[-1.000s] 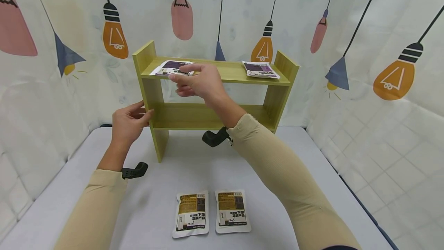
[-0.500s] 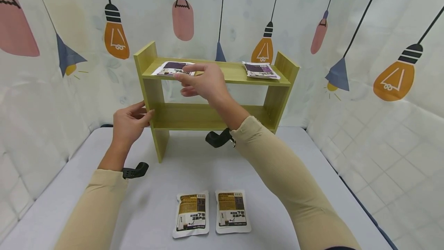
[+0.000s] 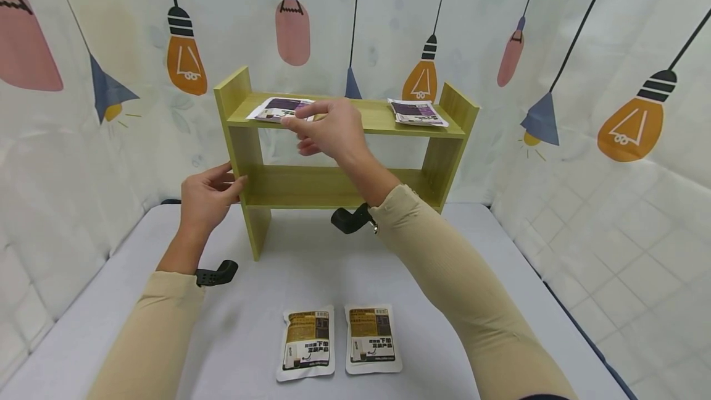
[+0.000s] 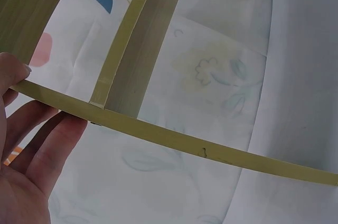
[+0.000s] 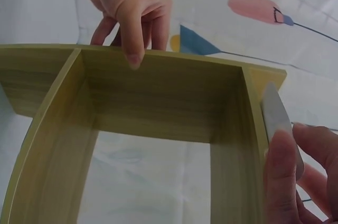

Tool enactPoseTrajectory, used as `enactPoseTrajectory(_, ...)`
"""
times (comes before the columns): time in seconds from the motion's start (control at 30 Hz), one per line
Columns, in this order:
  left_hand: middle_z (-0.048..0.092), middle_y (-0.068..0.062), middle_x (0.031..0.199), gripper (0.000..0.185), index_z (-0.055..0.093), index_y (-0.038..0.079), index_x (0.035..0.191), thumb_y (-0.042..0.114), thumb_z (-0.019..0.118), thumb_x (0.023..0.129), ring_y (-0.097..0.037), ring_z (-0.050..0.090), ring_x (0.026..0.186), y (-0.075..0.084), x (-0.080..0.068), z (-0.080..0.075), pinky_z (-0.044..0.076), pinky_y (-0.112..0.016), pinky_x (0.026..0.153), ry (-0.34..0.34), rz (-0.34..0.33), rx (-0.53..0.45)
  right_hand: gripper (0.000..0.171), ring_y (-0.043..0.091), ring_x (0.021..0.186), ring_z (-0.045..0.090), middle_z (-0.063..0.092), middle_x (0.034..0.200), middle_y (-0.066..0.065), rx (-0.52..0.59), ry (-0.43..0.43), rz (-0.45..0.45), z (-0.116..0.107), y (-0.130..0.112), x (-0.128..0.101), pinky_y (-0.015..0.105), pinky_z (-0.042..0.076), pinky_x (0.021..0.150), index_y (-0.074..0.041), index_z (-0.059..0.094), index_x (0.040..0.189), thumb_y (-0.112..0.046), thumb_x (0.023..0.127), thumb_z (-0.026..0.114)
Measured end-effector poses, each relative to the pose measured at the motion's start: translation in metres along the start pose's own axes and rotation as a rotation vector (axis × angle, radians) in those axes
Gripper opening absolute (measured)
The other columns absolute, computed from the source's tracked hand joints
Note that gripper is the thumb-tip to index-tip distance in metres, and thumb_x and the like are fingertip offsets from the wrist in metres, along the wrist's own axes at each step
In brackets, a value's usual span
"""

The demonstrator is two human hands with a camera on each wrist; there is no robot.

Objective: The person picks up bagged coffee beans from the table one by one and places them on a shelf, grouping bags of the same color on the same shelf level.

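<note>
A small yellow-green wooden shelf [image 3: 339, 187] stands on the table. My left hand [image 3: 205, 199] grips its left side panel, thumb on the inner face and fingers outside, as the left wrist view shows. On the left of the top board lies a white and purple pouch [image 3: 274, 107]. My right hand [image 3: 333, 131] pinches that pouch's right end between thumb and fingers; in the right wrist view the pouch [image 5: 277, 115] shows as a pale edge beside the thumb. Another purple pouch [image 3: 418, 113], seemingly atop a second one, lies at the top board's right end.
Two brown and white pouches, a left one [image 3: 306, 343] and a right one [image 3: 372, 338], lie side by side on the white table [image 3: 239, 338] in front. A patterned cloth wall [image 3: 378, 11] stands close behind the shelf.
My right hand has shifted slightly to the right, and the left purple pouch has slid a little the same way. My left hand keeps its hold on the side panel.
</note>
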State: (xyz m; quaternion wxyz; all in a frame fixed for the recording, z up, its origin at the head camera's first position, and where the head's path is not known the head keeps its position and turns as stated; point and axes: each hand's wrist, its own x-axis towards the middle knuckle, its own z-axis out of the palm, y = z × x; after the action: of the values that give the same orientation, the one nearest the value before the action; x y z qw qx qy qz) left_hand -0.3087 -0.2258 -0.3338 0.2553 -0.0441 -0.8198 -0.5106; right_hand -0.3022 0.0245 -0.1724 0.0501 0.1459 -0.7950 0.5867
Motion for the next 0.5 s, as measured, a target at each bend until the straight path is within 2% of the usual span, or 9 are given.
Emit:
enactPoseTrajectory(0.37,0.073,-0.021,0.122,0.055,0.059,0.019,0.145,0.036,0.072,0.095,0.015,0.063,0.076,-0.0001,-0.0008,0.0002,0.058,-0.012,0.065,0.003,0.001,-0.002,0.028,0.023,0.064,0.075,0.076,0.082,0.012,-0.013,0.01,-0.009,-0.0073,0.0024,-0.0003,0.034,0.064,0.064,-0.011,0.08,0.11,-0.023,0.085,0.084)
enactPoseTrajectory(0.5,0.073,-0.021,0.122,0.055,0.059,0.019,0.146,0.037,0.072,0.096,0.015,0.063,0.076,0.0003,-0.0009,-0.0001,0.058,-0.012,0.065,0.001,-0.001,-0.004,0.025,0.023,0.063,0.075,0.076,0.082,0.012,-0.025,0.017,-0.025,-0.0083,0.001,0.0008,0.035,0.065,0.064,-0.01,0.08,0.107,-0.022,0.086,0.084)
